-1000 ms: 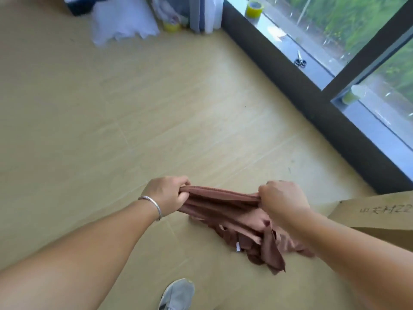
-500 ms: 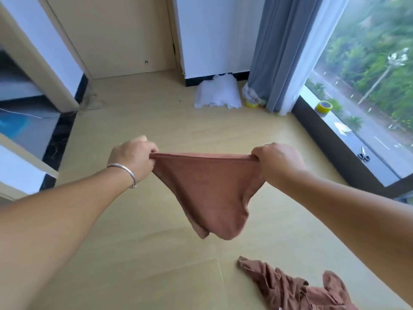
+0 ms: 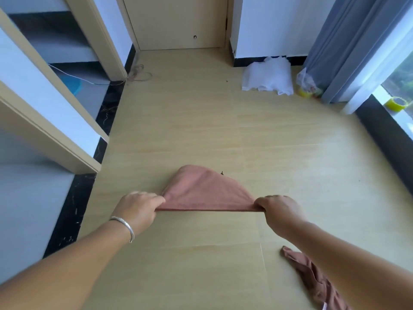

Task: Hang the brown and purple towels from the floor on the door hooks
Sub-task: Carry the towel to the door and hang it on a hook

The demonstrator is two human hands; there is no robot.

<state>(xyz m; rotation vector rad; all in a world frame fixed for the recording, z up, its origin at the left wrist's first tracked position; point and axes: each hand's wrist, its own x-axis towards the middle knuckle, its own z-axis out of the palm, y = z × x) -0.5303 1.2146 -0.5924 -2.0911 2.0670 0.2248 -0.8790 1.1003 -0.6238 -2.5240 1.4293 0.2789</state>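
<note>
The left hand [image 3: 137,210] and the right hand [image 3: 280,212] each pinched one end of a brown towel [image 3: 206,193], fingers curled tight on the cloth, and its near edge was stretched taut and level between them in mid-air above the pale wood-look floor [image 3: 201,121]. The rest of the towel billowed away from the person in a rounded flap toward 12 o'clock. A silver bangle [image 3: 125,227] circled the left wrist. At about 4 o'clock from the held towel, a second brownish cloth [image 3: 312,276] lay crumpled on the floor, partly hidden under the right forearm; whether it was a towel could not be told. Far off at 12 o'clock stood a closed light-wood door [image 3: 178,21]. At 1 o'clock a white crumpled sheet or bag [image 3: 268,77] sat against the wall, with a grey curtain [image 3: 348,41] just to its right. A yellow tape roll [image 3: 396,104] rested on the window sill at 2 o'clock. At 10 o'clock, pale door frames [image 3: 98,39] stood beside a dark floor strip [image 3: 107,108].
</note>
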